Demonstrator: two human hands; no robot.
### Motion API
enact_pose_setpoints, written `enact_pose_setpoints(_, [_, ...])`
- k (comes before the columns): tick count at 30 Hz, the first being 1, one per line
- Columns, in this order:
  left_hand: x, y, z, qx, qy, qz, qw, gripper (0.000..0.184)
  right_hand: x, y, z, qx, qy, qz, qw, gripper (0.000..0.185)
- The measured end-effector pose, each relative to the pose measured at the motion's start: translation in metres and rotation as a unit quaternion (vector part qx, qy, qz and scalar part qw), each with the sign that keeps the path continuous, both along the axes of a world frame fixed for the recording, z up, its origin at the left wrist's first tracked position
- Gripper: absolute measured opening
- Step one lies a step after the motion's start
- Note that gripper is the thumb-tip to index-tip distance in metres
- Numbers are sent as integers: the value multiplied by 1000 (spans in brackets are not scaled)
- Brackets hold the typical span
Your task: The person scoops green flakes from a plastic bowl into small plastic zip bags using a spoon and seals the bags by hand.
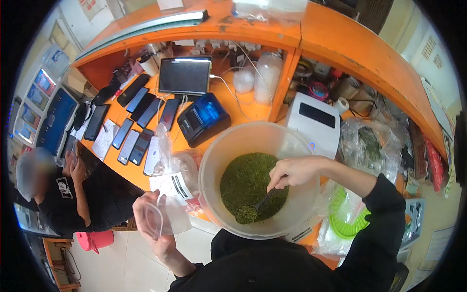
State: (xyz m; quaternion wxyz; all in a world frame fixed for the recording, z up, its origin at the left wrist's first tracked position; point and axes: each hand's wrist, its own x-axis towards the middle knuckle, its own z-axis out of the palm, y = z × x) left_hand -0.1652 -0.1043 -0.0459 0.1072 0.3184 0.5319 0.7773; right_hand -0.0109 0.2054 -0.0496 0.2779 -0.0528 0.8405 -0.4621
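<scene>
My right hand (292, 173) is closed on the handle of a dark spoon (264, 200), whose bowl holds some green chopped leaves. The spoon is inside a large translucent tub (211, 146), low over a mass of green chopped leaves (248, 177). My left hand (153, 226) holds a small clear plastic cup (175, 215) to the left of the tub, its opening turned toward my palm. Close beyond the cup lies a clear bag with a white label (172, 186).
Several phones (130, 146), a tablet (185, 76) and a black printer (203, 119) stand on the orange desk (233, 117). A white machine (313, 124) is behind the tub, a green-rimmed basket (343, 221) at right. A seated person (73, 194) is at left.
</scene>
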Motion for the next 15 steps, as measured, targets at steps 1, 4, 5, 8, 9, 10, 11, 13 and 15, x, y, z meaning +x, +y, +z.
enact_pose_setpoints(1, [-1,3,3,-18,0,1,1000,81,-1,1,9,-4,4,-8,1000,26])
enact_pose_setpoints(4, [-10,20,16,-84,65,-28,994,70,-3,3,36,-11,67,-37,997,27])
enact_pose_setpoints(5, [-15,26,18,-134,136,-33,981,62,-3,4,45,-15,97,-48,994,27])
enact_pose_setpoints(8, [-12,49,39,-269,357,17,895,53,2,3,81,36,152,-121,980,25])
enact_pose_setpoints(9, [-13,54,39,-265,384,13,885,53,5,5,86,49,153,-139,977,25])
enact_pose_setpoints(10, [-15,61,36,-260,410,6,874,52,6,6,90,52,165,-149,974,25])
enact_pose_setpoints(11, [-15,69,35,-255,435,-5,863,51,9,7,92,56,175,-163,969,25])
enact_pose_setpoints(13, [-7,81,40,-257,445,-13,858,51,17,10,95,83,174,-189,963,25])
enact_pose_setpoints(15, [1,94,41,-256,453,-23,854,51,22,8,98,117,191,-198,954,25])
